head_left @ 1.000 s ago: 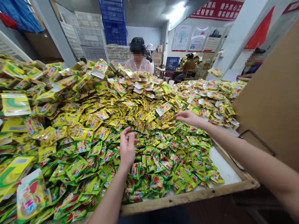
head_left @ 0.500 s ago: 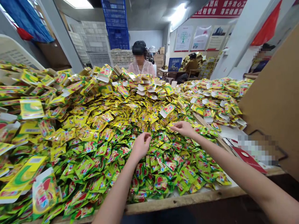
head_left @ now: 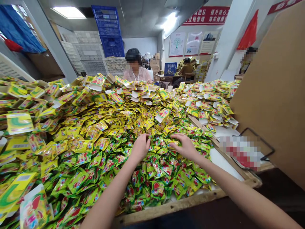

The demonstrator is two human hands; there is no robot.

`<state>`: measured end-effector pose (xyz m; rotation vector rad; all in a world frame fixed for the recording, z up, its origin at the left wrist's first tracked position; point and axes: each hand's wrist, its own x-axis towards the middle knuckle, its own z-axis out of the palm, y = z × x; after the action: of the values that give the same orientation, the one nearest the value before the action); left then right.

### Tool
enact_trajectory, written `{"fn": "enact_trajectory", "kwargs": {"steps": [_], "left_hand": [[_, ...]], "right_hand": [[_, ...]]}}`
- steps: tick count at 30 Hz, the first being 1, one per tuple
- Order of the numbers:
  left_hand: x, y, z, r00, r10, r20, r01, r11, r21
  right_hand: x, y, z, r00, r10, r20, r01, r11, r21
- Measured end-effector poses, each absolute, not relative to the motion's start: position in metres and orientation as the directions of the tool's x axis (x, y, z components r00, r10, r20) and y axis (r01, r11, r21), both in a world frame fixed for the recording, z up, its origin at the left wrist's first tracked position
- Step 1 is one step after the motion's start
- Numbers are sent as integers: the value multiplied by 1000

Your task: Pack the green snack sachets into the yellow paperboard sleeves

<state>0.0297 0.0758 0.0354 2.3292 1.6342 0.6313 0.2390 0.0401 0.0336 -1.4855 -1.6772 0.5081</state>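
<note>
One table (head_left: 190, 202); countless sachets (head_left: 95, 133); two hands (head_left: 140, 147) (head_left: 185, 148)

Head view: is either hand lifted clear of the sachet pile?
No, the left hand and the right hand both rest on the yellow-green sachets, side by side.

So a second back the left hand (head_left: 140, 149) was palm-up above the green sachets (head_left: 157, 168). It flipped over, slid forward and dug its curled fingers into the pile, though I couldn't tell if it grabbed any. The right hand (head_left: 184, 147) pulled in from further out and dropped flat beside it, so the two ended up much closer.
</note>
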Motion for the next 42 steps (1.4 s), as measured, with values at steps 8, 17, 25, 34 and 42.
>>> {"fn": "enact_trajectory", "kwargs": {"steps": [8, 17, 25, 34, 42], "left_hand": [[36, -9, 66, 248, 762, 598, 498, -630, 597], [28, -28, 58, 283, 890, 357, 292, -435, 852], [11, -22, 67, 250, 942, 225, 149, -267, 952], [11, -29, 64, 528, 847, 51, -339, 155, 928], [14, -51, 56, 198, 977, 76, -487, 31, 873]], "right_hand": [[172, -19, 60, -38, 968, 249, -124, 242, -962], [173, -40, 61, -17, 990, 139, -145, 135, -980], [180, -33, 69, -75, 995, 70, -159, 58, -986], [179, -40, 67, -431, 899, -82, -427, -284, -859], [168, -50, 77, -399, 913, -81, -571, -317, -757]]}}
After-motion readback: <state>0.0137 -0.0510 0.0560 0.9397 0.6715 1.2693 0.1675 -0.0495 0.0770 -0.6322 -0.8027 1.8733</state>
